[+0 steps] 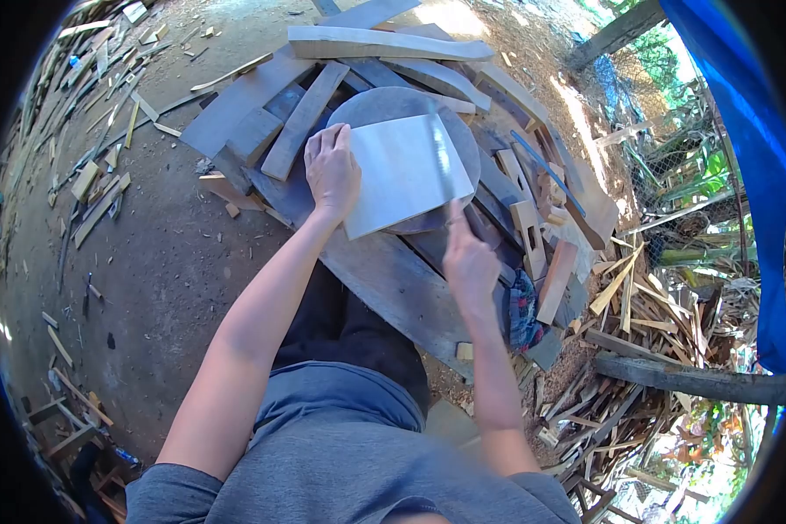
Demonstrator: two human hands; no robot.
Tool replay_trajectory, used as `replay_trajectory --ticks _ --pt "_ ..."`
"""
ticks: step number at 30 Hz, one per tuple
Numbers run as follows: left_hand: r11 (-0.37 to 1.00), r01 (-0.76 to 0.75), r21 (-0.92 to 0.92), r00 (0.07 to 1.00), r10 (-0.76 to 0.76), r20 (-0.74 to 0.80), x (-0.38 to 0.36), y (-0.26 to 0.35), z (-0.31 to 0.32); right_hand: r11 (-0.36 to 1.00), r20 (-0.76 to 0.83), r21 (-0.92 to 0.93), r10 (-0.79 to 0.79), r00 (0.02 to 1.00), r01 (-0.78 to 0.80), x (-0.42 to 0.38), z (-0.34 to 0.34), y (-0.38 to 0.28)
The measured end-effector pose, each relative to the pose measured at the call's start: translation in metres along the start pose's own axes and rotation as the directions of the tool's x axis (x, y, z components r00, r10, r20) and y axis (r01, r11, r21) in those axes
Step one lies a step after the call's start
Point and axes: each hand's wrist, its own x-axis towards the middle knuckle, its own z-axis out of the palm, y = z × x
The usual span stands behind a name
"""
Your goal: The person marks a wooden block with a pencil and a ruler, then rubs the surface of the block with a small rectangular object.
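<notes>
Right hand, pale board beyond fingertips

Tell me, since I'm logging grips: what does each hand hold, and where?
Left hand presses the pale board's left edge; right hand grips a blurred blade by its handle end.

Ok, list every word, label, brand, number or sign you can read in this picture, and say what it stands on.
None: no readable text shows anywhere.
The pale square wooden board under the left hand is blank.
The round grey disc beneath it carries no marking.
The thin metal blade held by the right hand is motion-blurred; any stamp cannot be made out.
The blue tarpaulin shows no print.
</notes>
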Motion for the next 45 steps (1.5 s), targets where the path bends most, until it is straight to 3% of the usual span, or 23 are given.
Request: replay_trajectory --ticks 2,5,6,9,11,13,15,17,18,19,21,24,25,27,30,32,33,35,37,39,41,43,45 --pt "1.000 0.004 -0.005 1.000 -0.004 0.009 0.000 -0.001 0.000 0.994 0.040 0.012 -0.109 0.993 0.109 -0.022 0.004 -0.020" --pt "1.000 -0.008 -0.006 1.000 0.008 0.008 -0.002 -0.002 -0.001 0.994 0.046 0.014 -0.107 0.993 0.106 -0.018 -0.001 -0.007" --pt "1.000 -0.002 -0.004 1.000 0.002 0.018 -0.002 -0.002 -0.002 0.998 -0.045 0.021 -0.064 0.997 0.065 -0.010 0.009 0.011" --pt "1.000 0.010 -0.004 1.000 -0.010 0.009 0.000 0.002 -0.002 0.999 -0.037 -0.024 0.034 0.999 -0.035 0.010 0.003 0.021" --pt "1.000 0.014 -0.001 1.000 -0.014 0.002 0.000 0.001 -0.001 0.999 -0.044 -0.034 0.014 0.999 -0.016 -0.001 0.003 0.002" --pt "1.000 0.011 0.002 1.000 -0.011 0.007 0.000 0.002 -0.002 0.991 0.024 0.022 -0.133 0.991 0.132 -0.023 0.002 -0.020" --pt "1.000 0.003 0.007 1.000 -0.003 0.000 0.001 0.000 -0.004 0.987 0.050 0.022 -0.160 0.986 0.159 -0.023 0.001 -0.012" --pt "1.000 -0.001 -0.012 1.000 0.001 -0.007 -0.002 0.003 -0.002 0.995 -0.073 -0.101 -0.001 0.997 -0.006 -0.001 0.007 0.020" --pt "1.000 0.000 -0.017 1.000 -0.001 -0.004 -0.002 0.003 -0.002 0.994 -0.062 -0.090 0.060 0.996 -0.065 0.009 0.004 0.031" --pt "1.000 0.004 -0.018 1.000 -0.004 -0.006 -0.001 0.002 -0.002 0.986 0.062 -0.071 0.155 0.986 -0.151 0.018 0.005 0.042" --pt "1.000 0.001 -0.014 1.000 -0.002 -0.013 -0.001 0.002 -0.001 0.985 0.016 0.008 0.171 0.985 -0.172 0.019 0.006 0.047" --pt "1.000 0.018 -0.005 1.000 -0.018 -0.016 0.000 0.002 -0.001 0.980 0.014 0.159 0.119 0.993 -0.119 0.001 -0.004 0.012" --pt "1.000 0.009 -0.019 1.000 -0.009 -0.011 -0.001 0.001 -0.001 0.987 -0.012 0.158 0.013 1.000 -0.011 -0.007 -0.006 -0.003" --pt "0.999 -0.003 -0.047 1.000 0.004 0.021 0.001 -0.002 0.000 0.990 0.099 0.136 -0.058 0.993 0.044 -0.017 0.002 -0.022" --pt "0.993 0.049 -0.105 0.998 -0.053 -0.029 -0.001 -0.005 0.004 0.978 -0.011 0.195 -0.079 0.997 0.080 -0.007 0.012 -0.013" --pt "0.958 0.201 -0.204 0.964 -0.231 -0.134 -0.002 -0.008 0.009 0.977 -0.043 0.193 -0.087 0.995 0.093 -0.003 0.009 -0.008" --pt "0.958 0.201 -0.206 0.963 -0.232 -0.139 -0.003 -0.007 0.010 0.977 -0.073 0.190 -0.089 0.993 0.101 0.000 0.008 -0.007" --pt "0.860 0.367 -0.354 0.922 -0.387 0.015 -0.010 -0.008 0.011 0.977 -0.094 0.156 -0.134 0.987 0.148 -0.005 0.007 -0.014" --pt "0.849 0.353 -0.392 0.923 -0.384 -0.001 -0.010 -0.010 0.013 0.973 -0.107 0.127 -0.181 0.978 0.194 -0.016 0.003 -0.030" --pt "0.837 0.336 -0.432 0.926 -0.377 -0.010 -0.011 -0.009 0.013 0.964 0.125 0.092 -0.261 0.957 0.251 -0.026 -0.009 -0.048" --pt "0.841 0.326 -0.431 0.938 -0.345 0.036 -0.010 -0.011 0.009 0.964 0.138 0.049 -0.267 0.954 0.262 -0.009 -0.005 -0.046" --pt "0.846 0.331 -0.418 0.937 -0.346 0.040 -0.013 -0.012 0.009 0.978 0.040 -0.046 -0.202 0.978 0.204 0.024 0.012 -0.030" --pt "0.849 0.325 -0.417 0.937 -0.348 0.024 -0.009 -0.009 0.009 0.984 0.024 -0.011 -0.180 0.983 0.180 0.053 0.015 -0.028"
